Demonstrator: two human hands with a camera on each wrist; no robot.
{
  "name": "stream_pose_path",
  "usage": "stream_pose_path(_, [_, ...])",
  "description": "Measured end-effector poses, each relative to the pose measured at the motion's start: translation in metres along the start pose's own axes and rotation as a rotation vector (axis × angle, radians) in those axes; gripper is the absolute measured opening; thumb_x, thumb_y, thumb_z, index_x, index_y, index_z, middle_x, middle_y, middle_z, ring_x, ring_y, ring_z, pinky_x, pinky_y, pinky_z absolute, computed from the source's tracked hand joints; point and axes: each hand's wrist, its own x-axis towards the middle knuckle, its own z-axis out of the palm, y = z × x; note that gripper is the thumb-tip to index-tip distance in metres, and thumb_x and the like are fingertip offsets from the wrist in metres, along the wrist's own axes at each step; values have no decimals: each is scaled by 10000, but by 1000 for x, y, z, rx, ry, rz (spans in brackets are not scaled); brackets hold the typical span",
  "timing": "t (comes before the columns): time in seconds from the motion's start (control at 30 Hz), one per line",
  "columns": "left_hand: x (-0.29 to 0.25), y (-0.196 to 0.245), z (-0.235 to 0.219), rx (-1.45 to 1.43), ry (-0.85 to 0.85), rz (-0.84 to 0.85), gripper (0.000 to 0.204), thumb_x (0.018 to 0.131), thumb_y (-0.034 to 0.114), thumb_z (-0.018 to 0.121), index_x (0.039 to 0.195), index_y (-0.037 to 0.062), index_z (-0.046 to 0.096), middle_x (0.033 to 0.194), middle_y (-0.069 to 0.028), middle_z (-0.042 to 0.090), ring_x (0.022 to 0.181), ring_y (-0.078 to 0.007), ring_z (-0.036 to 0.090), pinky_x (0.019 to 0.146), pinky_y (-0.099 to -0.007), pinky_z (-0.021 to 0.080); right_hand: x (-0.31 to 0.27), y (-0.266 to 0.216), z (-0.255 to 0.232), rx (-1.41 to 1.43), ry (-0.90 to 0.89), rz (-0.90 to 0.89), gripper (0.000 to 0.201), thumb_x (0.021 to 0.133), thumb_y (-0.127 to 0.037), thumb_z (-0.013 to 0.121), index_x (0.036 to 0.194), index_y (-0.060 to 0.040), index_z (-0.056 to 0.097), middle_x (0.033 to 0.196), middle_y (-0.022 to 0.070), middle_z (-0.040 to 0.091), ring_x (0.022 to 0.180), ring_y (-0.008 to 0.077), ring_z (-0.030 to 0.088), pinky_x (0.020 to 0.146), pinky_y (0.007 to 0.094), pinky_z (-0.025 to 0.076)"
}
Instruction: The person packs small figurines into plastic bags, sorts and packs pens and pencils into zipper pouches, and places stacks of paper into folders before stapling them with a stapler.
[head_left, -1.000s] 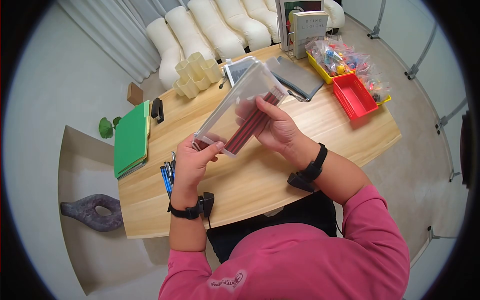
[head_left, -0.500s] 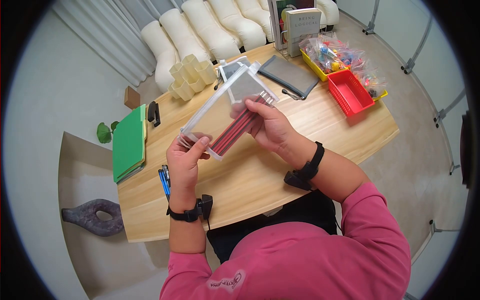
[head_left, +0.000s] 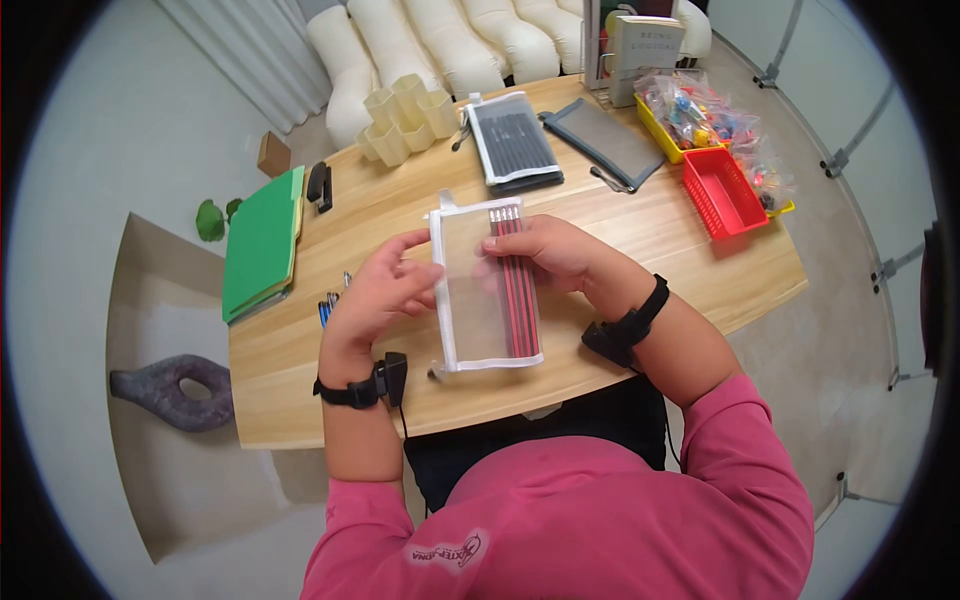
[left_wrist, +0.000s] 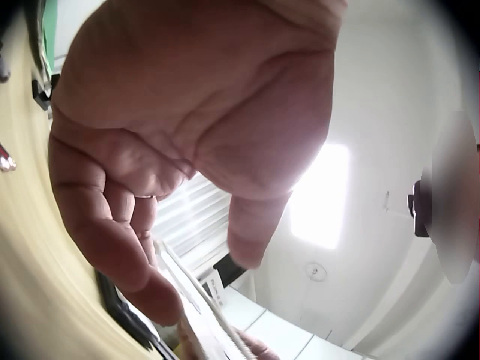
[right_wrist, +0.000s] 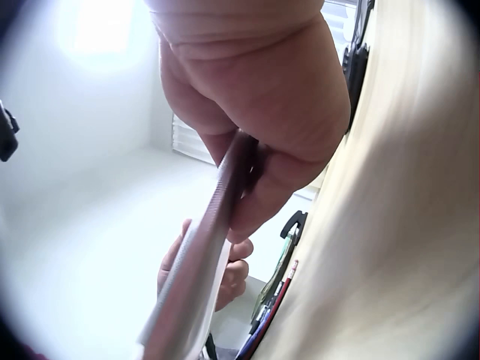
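A clear pouch with white edging [head_left: 462, 300] is held upright above the table, with red-and-black striped pencils [head_left: 519, 290] along its right side. My right hand [head_left: 552, 252] pinches the pouch at that side, thumb on the front over the pencils and fingers behind. My left hand [head_left: 384, 292] is beside the pouch's left edge, its fingers loosely bent and the thumb apart; it grips nothing. In the left wrist view the left hand [left_wrist: 187, 127] shows its palm. The right wrist view has the pouch [right_wrist: 199, 262] edge-on between the right hand's [right_wrist: 262, 90] thumb and fingers.
Farther back lie a pouch of dark pens [head_left: 515, 140] and a grey pouch [head_left: 605, 145]. Red basket [head_left: 722, 195], yellow basket [head_left: 655, 130] and book [head_left: 648, 55] stand right. Left are green folders [head_left: 262, 245], a stapler [head_left: 319, 187], pens [head_left: 328, 306] and a cream holder [head_left: 405, 125].
The pouch has turned from slanted to nearly upright and come slightly lower. My left hand has let go of its lower corner and moved up beside its left edge. My right hand still pinches it.
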Motion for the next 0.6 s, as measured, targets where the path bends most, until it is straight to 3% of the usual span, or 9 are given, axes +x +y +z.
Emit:
stream_pose_path(0.1, [2,-8,11,60,-92,-39,747,991,112,757,1624,16,371,883,-28,680,714,-84,612,616,-228,483,0,-1,2,-209,79,19,264,1002,-255,778,1088,-7,746,999,119,783,850,217,778,763,363,645])
stream_pose_path(0.13, [7,-17,13,67,-46,-22,824,961,72,784,1646,24,328,854,-22,675,700,-93,621,599,-240,490,-3,-6,4,-220,76,31,264,1002,-255,778,1088,-7,746,999,119,783,850,217,778,763,363,645])
stream_pose_path(0.2, [10,-23,17,129,-24,-44,840,954,61,784,1650,21,315,835,-19,668,687,-98,622,587,-253,493,-11,-17,6,-667,230,68,309,951,-305,836,998,-13,748,877,74,763,753,173,749,647,335,606])
stream_pose_path(0.23, [11,-24,20,206,-9,-65,856,947,50,784,1654,19,301,816,-17,661,674,-103,624,576,-266,497,-11,-19,3,-675,228,77,309,951,-305,836,998,-13,748,877,74,763,753,173,749,647,335,606])
stream_pose_path(0.3, [13,-26,26,243,5,-86,867,943,47,781,1656,10,290,803,-23,660,659,-111,633,564,-275,501,-12,-22,-4,-891,399,29,322,894,-313,884,920,-31,731,772,50,732,673,160,713,577,320,554])
stream_pose_path(0.4, [11,-18,34,315,45,-115,895,931,48,784,1661,-7,269,788,-39,665,638,-127,653,549,-286,506,-15,-27,-10,-1095,504,-80,349,831,-304,907,853,-21,704,687,104,697,693,200,715,642,371,558])
stream_pose_path(0.6, [5,-12,39,344,79,-157,915,932,96,788,1665,-21,253,805,-70,696,621,-142,669,544,-294,508,-11,-19,-19,-1176,335,-103,370,811,-300,917,777,-19,678,667,80,678,630,191,650,596,365,507])
